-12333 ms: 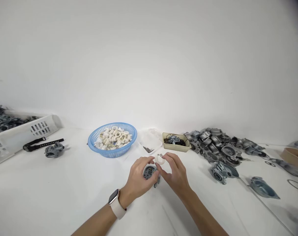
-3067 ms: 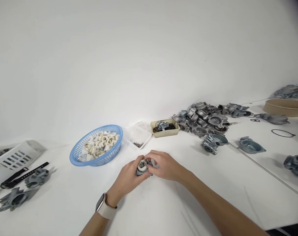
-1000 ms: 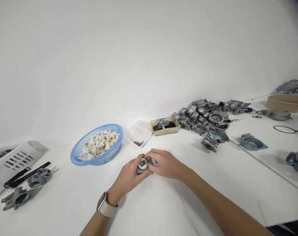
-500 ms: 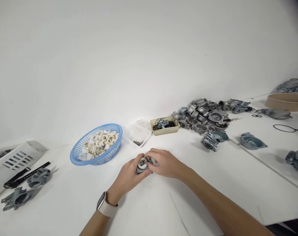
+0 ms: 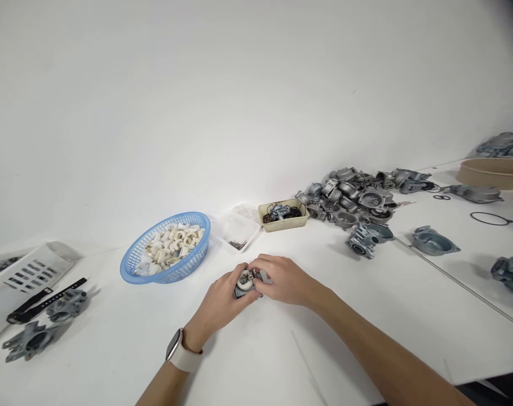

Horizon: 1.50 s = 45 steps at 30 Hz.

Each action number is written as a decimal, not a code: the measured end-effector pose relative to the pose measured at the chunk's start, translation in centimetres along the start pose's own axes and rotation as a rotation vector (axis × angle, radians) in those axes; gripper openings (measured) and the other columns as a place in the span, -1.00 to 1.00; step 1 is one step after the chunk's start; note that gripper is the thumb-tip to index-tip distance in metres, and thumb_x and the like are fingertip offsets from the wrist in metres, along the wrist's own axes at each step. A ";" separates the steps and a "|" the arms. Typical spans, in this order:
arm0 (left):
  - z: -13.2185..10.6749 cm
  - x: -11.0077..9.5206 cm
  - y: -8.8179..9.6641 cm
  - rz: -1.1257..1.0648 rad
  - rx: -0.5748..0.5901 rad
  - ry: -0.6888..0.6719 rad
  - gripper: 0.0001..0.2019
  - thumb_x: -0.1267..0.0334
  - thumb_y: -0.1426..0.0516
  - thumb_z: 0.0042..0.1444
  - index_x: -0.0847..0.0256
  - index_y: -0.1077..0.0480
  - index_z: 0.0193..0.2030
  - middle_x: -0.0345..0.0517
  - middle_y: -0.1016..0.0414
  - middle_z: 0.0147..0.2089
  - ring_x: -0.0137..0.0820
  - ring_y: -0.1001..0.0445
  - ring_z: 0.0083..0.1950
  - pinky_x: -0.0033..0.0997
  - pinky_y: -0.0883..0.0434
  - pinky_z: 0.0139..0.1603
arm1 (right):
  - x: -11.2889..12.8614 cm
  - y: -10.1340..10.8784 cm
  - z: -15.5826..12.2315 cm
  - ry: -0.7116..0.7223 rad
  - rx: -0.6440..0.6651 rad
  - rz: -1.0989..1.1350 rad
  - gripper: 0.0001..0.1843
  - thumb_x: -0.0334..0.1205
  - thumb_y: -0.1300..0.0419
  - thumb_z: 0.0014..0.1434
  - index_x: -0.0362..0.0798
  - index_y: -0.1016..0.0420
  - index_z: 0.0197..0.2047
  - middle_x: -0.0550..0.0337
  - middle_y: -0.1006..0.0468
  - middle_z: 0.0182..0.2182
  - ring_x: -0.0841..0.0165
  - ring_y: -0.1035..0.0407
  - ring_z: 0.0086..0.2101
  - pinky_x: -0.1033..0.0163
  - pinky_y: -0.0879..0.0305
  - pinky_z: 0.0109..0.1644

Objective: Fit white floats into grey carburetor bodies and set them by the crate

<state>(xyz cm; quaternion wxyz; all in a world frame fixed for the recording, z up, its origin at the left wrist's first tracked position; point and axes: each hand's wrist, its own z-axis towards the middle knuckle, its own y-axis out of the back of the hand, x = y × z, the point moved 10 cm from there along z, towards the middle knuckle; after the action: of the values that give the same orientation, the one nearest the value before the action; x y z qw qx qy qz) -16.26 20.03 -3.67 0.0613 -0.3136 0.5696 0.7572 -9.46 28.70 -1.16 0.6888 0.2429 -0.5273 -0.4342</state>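
A grey metal carburetor body [image 5: 240, 293] with a white plastic float [image 5: 245, 286] on its upper side is at the middle of the table. My left hand [image 5: 224, 299] wraps around its left side, thumb along the near edge. From the right, my right hand [image 5: 284, 280] has its thumb and fingertips pinched at the float's right edge. Whatever small part lies between those fingertips is hidden. Beyond my hands stands a small white tray [image 5: 248, 234] with thin metal pins [image 5: 237, 245] in it.
A blue basket [image 5: 125, 265] of white floats stands left. A cream tray [image 5: 288, 225] holds dark rings. Behind on the right are piled metal castings [image 5: 347, 194]; a carburetor body [image 5: 366, 241] and float bowl [image 5: 434, 243] lie nearer. A wristwatch [image 5: 30, 304] lies far left.
Both hands stay around the carburetor body in nearly the same place. The right fingertips have shifted very slightly at the float's edge.
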 end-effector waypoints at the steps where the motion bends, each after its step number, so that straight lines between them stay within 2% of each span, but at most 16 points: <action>1: 0.0 0.0 0.0 0.000 0.000 0.001 -0.60 -0.02 -0.12 0.25 0.00 -0.27 0.18 -0.19 -0.56 -0.13 -0.27 -0.49 -0.22 -0.38 -0.34 -0.24 | 0.0 0.0 0.0 0.000 -0.002 0.000 -0.85 -0.32 -0.11 0.21 0.01 -0.48 -0.18 0.27 -0.49 -0.28 0.42 -0.31 -0.32 0.30 -0.11 -0.25; 6: 0.0 -0.1 0.0 0.007 0.003 0.003 -0.59 -0.01 -0.13 0.25 -0.01 -0.27 0.19 -0.21 -0.56 -0.14 -0.29 -0.48 -0.25 -0.38 -0.34 -0.26 | 0.0 0.0 0.0 0.001 0.001 0.001 -0.82 -0.33 -0.11 0.21 0.02 -0.49 -0.14 0.26 -0.49 -0.28 0.41 -0.32 -0.31 0.30 -0.12 -0.24; 18: -0.1 -0.2 0.0 0.016 0.003 0.010 -0.59 -0.04 -0.11 0.25 -0.01 -0.27 0.19 -0.15 -0.56 -0.09 -0.24 -0.52 -0.15 -0.33 -0.39 -0.16 | 0.1 0.1 -0.1 -0.014 0.025 -0.016 -0.81 -0.33 -0.11 0.22 0.02 -0.50 -0.13 0.21 -0.48 -0.27 0.38 -0.32 -0.31 0.29 -0.14 -0.22; 45: 0.0 0.0 -0.1 0.014 0.011 0.013 -0.56 -0.04 -0.11 0.25 0.00 -0.25 0.22 -0.12 -0.56 -0.05 -0.22 -0.52 -0.14 -0.33 -0.39 -0.17 | 0.0 0.1 -0.1 -0.025 0.041 0.002 -0.81 -0.34 -0.11 0.21 0.02 -0.51 -0.16 0.21 -0.47 -0.30 0.38 -0.30 -0.33 0.29 -0.12 -0.24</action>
<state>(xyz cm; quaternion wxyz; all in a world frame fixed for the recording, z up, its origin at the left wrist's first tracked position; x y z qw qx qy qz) -16.19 20.05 -3.77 0.0539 -0.3144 0.5764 0.7523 -9.36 28.70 -1.13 0.6775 0.2511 -0.5446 -0.4258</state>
